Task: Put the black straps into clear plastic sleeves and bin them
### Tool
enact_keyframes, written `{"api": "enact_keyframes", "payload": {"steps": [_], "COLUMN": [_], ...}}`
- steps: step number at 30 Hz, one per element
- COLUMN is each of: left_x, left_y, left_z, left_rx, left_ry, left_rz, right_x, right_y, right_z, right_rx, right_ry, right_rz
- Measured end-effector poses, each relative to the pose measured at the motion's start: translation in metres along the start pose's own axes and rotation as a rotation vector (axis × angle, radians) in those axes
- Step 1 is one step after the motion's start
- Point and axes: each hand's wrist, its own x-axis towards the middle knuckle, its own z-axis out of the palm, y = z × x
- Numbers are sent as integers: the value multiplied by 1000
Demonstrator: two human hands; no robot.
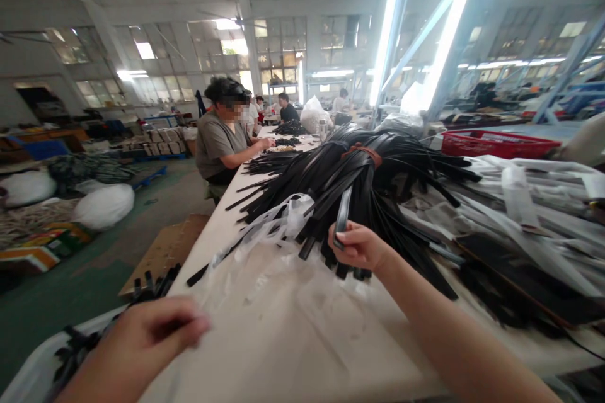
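Observation:
My right hand (357, 247) is closed around the end of one flat, shiny black strip (344, 208). Thumb and fingers pinch its lower end, and the upper part runs back up into a large bundle of black strips (321, 167). A reddish-brown tie (366, 152) goes around that bundle, which lies on the pale table (227, 346). Low on the left, my left hand (161, 327) hovers by the table's edge, somewhat blurred. Its fingers are curled in toward the thumb, and nothing shows in them. Thin clear plastic (283, 220) lies crumpled in front of the bundle.
A white tub (38, 359) with black pieces stands below the table at left, near flat cardboard (165, 252). Another person (222, 145) sits along the table's left side. At right are a red basket (501, 143), plastic-wrapped strips and a metal frame with bright lamps.

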Motion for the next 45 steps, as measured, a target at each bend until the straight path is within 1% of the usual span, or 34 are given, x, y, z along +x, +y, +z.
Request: {"api": "enact_keyframes", "payload": {"steps": [2, 3, 4, 5, 7, 8, 10, 11, 13, 16, 19, 25, 30, 36, 45], "left_x": [19, 32, 46, 59, 79, 86, 92, 93, 92, 90, 90, 91, 90, 90, 92], "left_y": [20, 28, 35, 39, 41, 38, 28, 23, 16, 12, 11, 7, 10, 11, 13], "left_z": [29, 47, 66, 83, 111, 121, 130, 131, 128, 122, 119, 119, 118, 119, 119], "left_rx": [64, 18, -45, -105, -199, -228, -271, -287, -308, -311, -316, -315, -300, -259, -285], "left_ry": [-239, -344, -396, -406, -415, -414, -418, -418, -424, -427, -415, -403, -385, -387, -363], "left_rz": [-18, -27, -37, -40, -47, -49, -51, -52, -55, -70, -81, -64, -61, -61, -72], "right_x": [-5, -5, -5, -3, 1, 2, 4, 4, 3, 2, 2, 0, 0, 1, 1], "right_y": [1, 2, 1, 0, -5, -7, -11, -12, -10, -4, 0, -3, -3, 0, 2], "right_z": [11, 15, 17, 18, 17, 16, 16, 17, 21, 27, 29, 32, 34, 31, 29], "right_rx": [85, 142, 205, 268, 360, 393, 434, 434, 392, 270, 207, 240, 193, 204, 126], "right_ry": [-127, -157, -161, -137, -28, 28, 112, 139, 143, 68, 25, 49, 45, 58, -11], "right_rz": [-6, -23, -49, -85, -175, -219, -282, -292, -265, -208, -193, -182, -155, -193, -186]}}
